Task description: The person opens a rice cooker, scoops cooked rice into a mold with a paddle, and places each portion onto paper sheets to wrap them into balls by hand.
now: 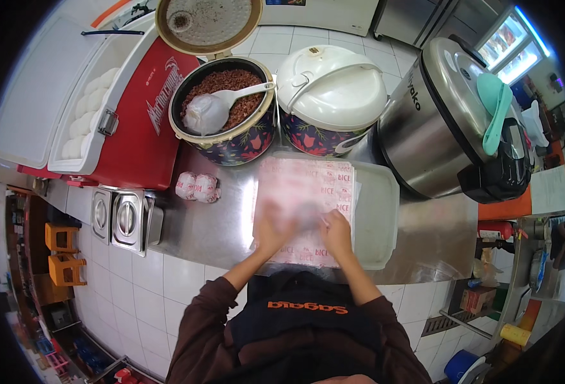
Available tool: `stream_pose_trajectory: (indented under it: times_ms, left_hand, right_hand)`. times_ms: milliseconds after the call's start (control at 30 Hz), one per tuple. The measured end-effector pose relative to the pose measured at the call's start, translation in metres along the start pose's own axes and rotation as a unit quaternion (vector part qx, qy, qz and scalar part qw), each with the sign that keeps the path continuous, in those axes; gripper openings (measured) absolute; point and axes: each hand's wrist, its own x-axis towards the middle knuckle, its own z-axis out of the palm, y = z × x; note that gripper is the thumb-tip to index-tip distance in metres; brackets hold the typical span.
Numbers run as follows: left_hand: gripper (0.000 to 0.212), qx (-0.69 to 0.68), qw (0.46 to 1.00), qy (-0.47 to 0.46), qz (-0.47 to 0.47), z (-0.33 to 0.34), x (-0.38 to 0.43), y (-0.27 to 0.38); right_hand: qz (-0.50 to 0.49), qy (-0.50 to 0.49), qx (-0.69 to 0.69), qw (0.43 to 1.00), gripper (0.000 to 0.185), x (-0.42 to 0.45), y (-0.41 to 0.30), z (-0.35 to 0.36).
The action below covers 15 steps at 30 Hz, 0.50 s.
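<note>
A stack of printed wrapping paper sheets [306,177] lies in front of me, partly over a pale plastic tray [378,221]. My left hand [275,233] is over the left of the stack, its fingers blurred by motion. My right hand [336,233] has its fingers curled at the edge of a small grey object [307,216], too blurred to name. Left of the sheets sit two paper-wrapped packets [197,187], side by side. Behind is an open rice cooker [229,139] of reddish-brown rice [248,108]. In it rest a white rice paddle [248,91] and a plastic-covered bundle [206,115].
A closed white-lidded rice cooker [332,91] and a large steel Miyako cooker [431,125], a turquoise ladle [496,120] on its lid, stand behind. At left, a red cool box [138,125] holds several white bundles [90,105]. Lidded steel pans [127,221] sit below it.
</note>
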Motion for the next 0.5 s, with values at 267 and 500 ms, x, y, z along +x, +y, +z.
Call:
stream_pose_trajectory:
  times_ms: [267, 500]
  left_hand:
    - [0.019, 0.032, 0.967, -0.209, 0.143, -0.011, 0.015, 0.059]
    - [0.017, 0.062, 0.993, -0.104, 0.006, 0.018, 0.037, 0.029]
  right_hand:
    - [0.039, 0.021, -0.205, 0.978, 0.007, 0.052, -0.012, 0.002]
    - [-0.113, -0.074, -0.16, 0.978, 0.016, 0.024, -0.015, 0.011]
